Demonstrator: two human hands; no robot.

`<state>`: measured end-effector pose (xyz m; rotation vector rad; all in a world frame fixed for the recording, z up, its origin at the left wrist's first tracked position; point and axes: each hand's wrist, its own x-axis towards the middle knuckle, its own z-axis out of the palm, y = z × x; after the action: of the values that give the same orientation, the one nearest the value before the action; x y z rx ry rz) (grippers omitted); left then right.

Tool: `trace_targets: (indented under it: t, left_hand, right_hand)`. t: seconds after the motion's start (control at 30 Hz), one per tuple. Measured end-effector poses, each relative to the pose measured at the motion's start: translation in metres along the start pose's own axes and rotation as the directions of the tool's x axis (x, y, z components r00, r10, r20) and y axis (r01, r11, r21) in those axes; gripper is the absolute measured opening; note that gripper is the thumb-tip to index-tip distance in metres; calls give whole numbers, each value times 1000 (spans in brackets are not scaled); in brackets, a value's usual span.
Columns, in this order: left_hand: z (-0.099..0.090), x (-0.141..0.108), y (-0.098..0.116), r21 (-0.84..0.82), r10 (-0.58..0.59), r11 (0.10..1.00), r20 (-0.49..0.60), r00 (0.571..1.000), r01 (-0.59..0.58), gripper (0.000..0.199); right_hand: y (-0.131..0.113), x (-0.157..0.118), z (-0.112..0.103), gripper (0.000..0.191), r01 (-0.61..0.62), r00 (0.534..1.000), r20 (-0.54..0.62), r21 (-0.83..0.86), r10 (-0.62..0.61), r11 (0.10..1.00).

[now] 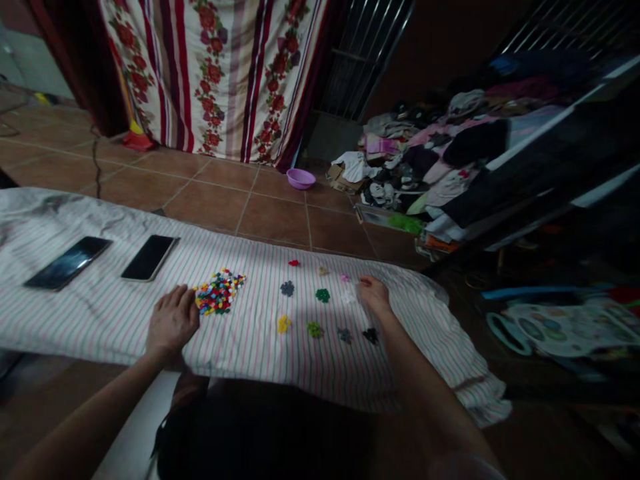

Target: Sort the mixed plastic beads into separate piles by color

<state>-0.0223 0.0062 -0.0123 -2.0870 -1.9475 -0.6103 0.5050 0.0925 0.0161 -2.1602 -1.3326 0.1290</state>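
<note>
My left hand (pixel 173 320) rests on the striped cloth at the left edge of a mixed pile of small colourful pieces (pixel 219 292), its fingers bent together; what they hold, if anything, is hidden. My right hand (pixel 374 293) is beside the white pieces (pixel 348 295) and the pink pieces (pixel 345 277), fingers pressed together. Small single-colour groups lie between the hands: red (pixel 293 263), beige (pixel 323 271), dark grey (pixel 287 289), dark green (pixel 323 295), yellow (pixel 284 324), lime green (pixel 314 329), grey (pixel 345 335) and black (pixel 371 335).
Two phones, one (pixel 69 263) at far left and another (pixel 150 258) nearer the pile, lie on the striped cloth (pixel 240 347). Beyond it, a purple basin (pixel 301 179) stands on the tiled floor, with heaped clothes (pixel 425 153) to the right.
</note>
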Motion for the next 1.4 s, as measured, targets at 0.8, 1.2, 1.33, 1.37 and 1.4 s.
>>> trace_targets:
  t: [0.8, 1.2, 1.33, 1.37, 1.4]
  left_hand:
    - [4, -1, 1, -97, -72, 993, 21, 997, 73, 39]
    - [0, 0, 2, -125, -67, 989, 71, 995, 75, 41]
    - [1, 0, 2, -117, -68, 990, 71, 995, 76, 41]
    - [2, 0, 2, -115, -70, 990, 69, 995, 78, 41]
    - [2, 0, 2, -114, -72, 990, 69, 995, 79, 41]
  right_hand:
    - [-174, -122, 98, 23, 593, 666, 197, 446, -720, 671]
    - [-257, -188, 126, 18, 758, 413, 263, 431, -872, 489]
    - [-264, -194, 128, 18, 782, 411, 305, 368, -859, 504]
    - [-265, -194, 128, 18, 778, 427, 314, 350, -848, 521]
    - [-265, -193, 128, 18, 772, 446, 322, 334, -835, 540]
